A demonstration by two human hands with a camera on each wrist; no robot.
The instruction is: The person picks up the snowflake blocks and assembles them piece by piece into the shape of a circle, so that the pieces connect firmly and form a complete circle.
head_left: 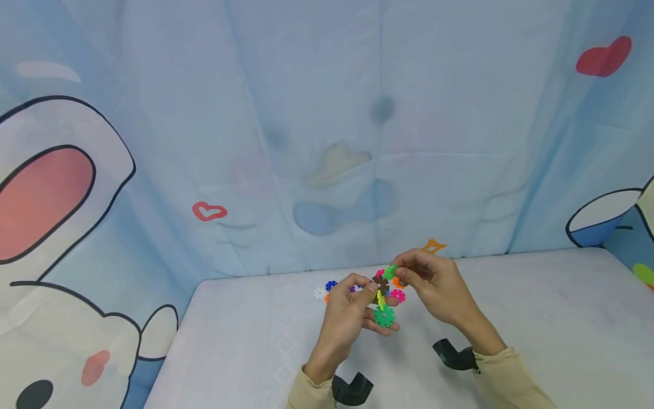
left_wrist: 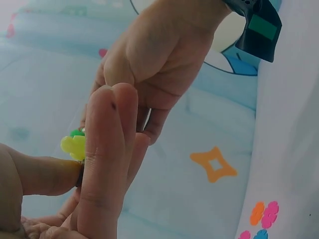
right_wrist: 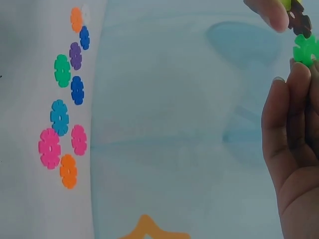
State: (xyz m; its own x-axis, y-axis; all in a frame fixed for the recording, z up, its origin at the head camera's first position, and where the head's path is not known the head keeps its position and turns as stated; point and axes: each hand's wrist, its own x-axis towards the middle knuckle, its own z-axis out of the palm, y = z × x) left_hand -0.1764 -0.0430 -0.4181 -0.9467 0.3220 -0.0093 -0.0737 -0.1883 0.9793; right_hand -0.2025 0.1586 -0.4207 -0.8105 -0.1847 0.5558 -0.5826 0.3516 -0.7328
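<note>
My left hand (head_left: 341,313) pinches a brown snowflake disc (head_left: 380,280) between thumb and finger, above the table. A yellow disc (head_left: 380,300) joins onto the brown one, and a darker green disc (head_left: 385,317) hangs below the yellow. My right hand (head_left: 440,288) pinches a bright green disc (head_left: 390,272) by its edge. In the right wrist view this green disc (right_wrist: 305,50) meets the edge of the brown disc (right_wrist: 300,22); whether their slots interlock I cannot tell. In the left wrist view fingers hide most of the joined discs, leaving the yellow one (left_wrist: 74,147) showing.
Several loose snowflake discs lie along the table's far edge, among them a pink disc (right_wrist: 49,148), an orange disc (right_wrist: 69,172) and a purple disc (right_wrist: 75,56). Behind the white table (head_left: 245,341) hangs a blue printed curtain (head_left: 317,113).
</note>
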